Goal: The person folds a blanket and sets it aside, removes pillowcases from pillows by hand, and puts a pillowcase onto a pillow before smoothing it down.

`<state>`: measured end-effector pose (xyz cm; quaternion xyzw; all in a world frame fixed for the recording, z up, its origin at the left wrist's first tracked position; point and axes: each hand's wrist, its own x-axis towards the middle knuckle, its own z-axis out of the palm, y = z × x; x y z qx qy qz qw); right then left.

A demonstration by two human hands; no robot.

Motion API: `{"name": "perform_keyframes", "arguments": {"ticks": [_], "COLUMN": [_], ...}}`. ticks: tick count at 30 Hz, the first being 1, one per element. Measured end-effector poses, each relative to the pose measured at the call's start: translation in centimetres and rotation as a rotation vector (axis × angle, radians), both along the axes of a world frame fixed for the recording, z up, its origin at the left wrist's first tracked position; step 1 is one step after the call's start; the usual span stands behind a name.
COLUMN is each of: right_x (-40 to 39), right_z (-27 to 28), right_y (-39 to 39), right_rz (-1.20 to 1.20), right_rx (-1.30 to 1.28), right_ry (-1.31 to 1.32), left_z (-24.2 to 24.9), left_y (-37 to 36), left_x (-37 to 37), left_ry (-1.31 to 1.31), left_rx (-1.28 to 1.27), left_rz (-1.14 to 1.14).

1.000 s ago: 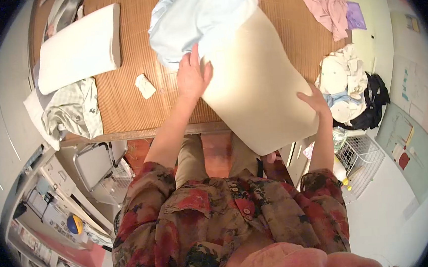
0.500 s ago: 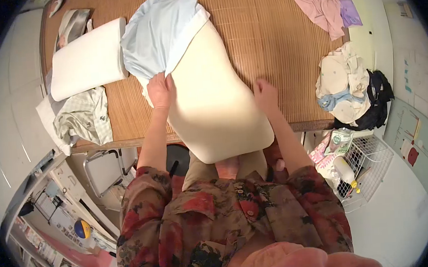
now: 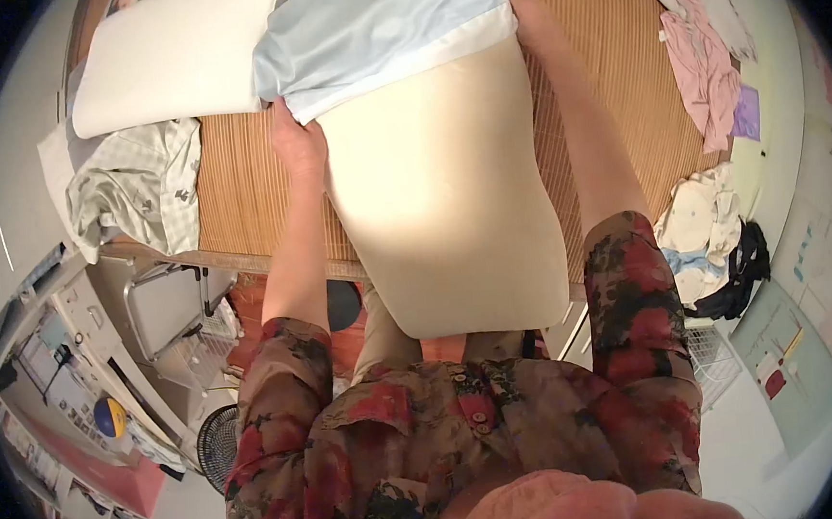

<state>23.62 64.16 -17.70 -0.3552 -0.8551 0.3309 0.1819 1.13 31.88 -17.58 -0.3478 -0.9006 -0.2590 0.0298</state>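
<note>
A cream contoured foam pillow (image 3: 441, 200) lies lengthwise toward me, its near end jutting over the bed edge above my lap. A light blue pillowcase (image 3: 381, 30) with a white hem covers its far end. My left hand (image 3: 300, 142) is closed on the hem at the pillow's left side. Up at the right corner of the hem, my right hand (image 3: 530, 20) grips the pillowcase; its fingertips are hidden behind the cloth.
A bamboo mat (image 3: 237, 185) covers the bed. To the left lie a white pillow (image 3: 175, 59) and a checked cloth (image 3: 140, 182). Pink clothing (image 3: 697, 66), a purple packet (image 3: 745, 113) and a pile of cream clothes (image 3: 703, 225) lie along the right.
My right hand has moved up from beside the pillow to the pillowcase's right edge. The hem now runs straighter across the pillow, and the camera view has shifted.
</note>
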Motion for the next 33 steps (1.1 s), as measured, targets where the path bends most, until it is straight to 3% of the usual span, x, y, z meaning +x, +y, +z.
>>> {"name": "perform_keyframes", "arguments": {"ticks": [2, 3, 4, 5, 6, 8, 10, 12, 13, 15, 17, 18, 20, 21, 22, 23, 24, 29, 32, 33], "right_x": [-0.9, -1.4, -1.6, -1.3, -0.9, 2.1, 5.1, 8.1, 7.6, 5.1, 2.2, 1.0, -0.8, -1.0, -1.0, -0.9, -0.8, 1.4, 1.3, 1.7], "right_z": [-0.3, 0.3, 1.6, 2.3, 2.9, 2.7, 1.9, 0.7, 1.8, 3.4, 1.6, -0.3, -3.7, -3.3, -1.8, -0.4, 0.1, 2.4, 5.5, 5.8], "right_y": [0.4, 0.2, -0.3, -1.0, -1.7, -3.8, -5.4, -6.3, -6.1, -4.1, -1.1, 0.7, 3.6, 3.0, 2.1, 1.4, 1.2, 1.8, 1.1, 1.2], "right_rz": [-0.010, -0.012, -0.038, 0.023, 0.104, 0.246, 0.218, 0.301, 0.292, 0.043, 0.208, 0.213, 0.356, 0.366, 0.374, 0.379, 0.389, 0.310, 0.235, 0.235], "right_rx": [-0.037, -0.051, -0.228, -0.245, -0.253, -0.074, -0.045, 0.188, 0.186, 0.240, 0.163, 0.156, 0.182, 0.172, 0.008, -0.155, -0.163, 0.414, 0.425, 0.426], "right_ry": [-0.099, -0.134, -0.293, -0.480, -0.664, -0.838, -0.807, -0.782, -0.788, -0.267, 0.119, 0.127, 0.023, 0.024, 0.050, 0.073, 0.065, -0.531, -0.551, -0.556], "left_z": [0.8, 0.4, 0.6, 1.0, 1.2, -1.7, -2.2, -0.4, -0.6, -1.2, -0.8, -0.6, -0.8, -1.1, -1.4, -1.7, -2.2, -6.4, -7.6, -7.2], "left_y": [0.7, 0.8, 0.8, 0.8, 0.8, -1.8, -1.9, -1.8, -1.8, -1.6, -1.2, -1.1, -1.0, -1.0, -0.8, -0.5, -0.3, 0.1, 1.3, 2.0], "left_x": [-1.0, -1.8, -2.5, -3.1, -3.8, -5.0, -5.1, -3.4, -3.2, -3.4, -2.9, -2.6, -2.2, -1.9, -1.6, -1.4, -1.4, -3.3, -4.1, -3.8], "left_ry": [-0.161, -0.041, -0.043, -0.090, -0.136, -0.093, -0.045, -0.163, -0.166, -0.276, -0.330, -0.388, -0.310, -0.244, -0.250, -0.305, -0.359, -0.475, -0.640, -0.590], "left_rx": [-0.105, -0.045, -0.049, -0.187, -0.324, -0.318, -0.300, -0.334, -0.333, -0.193, -0.046, 0.097, 0.094, 0.094, 0.085, 0.139, 0.196, 0.479, 0.579, 0.575], "left_rz": [0.094, 0.063, 0.070, 0.064, 0.055, -0.023, -0.103, -0.019, -0.030, 0.039, 0.031, 0.026, 0.059, 0.080, 0.091, 0.157, 0.225, 0.251, 0.268, 0.219]}}
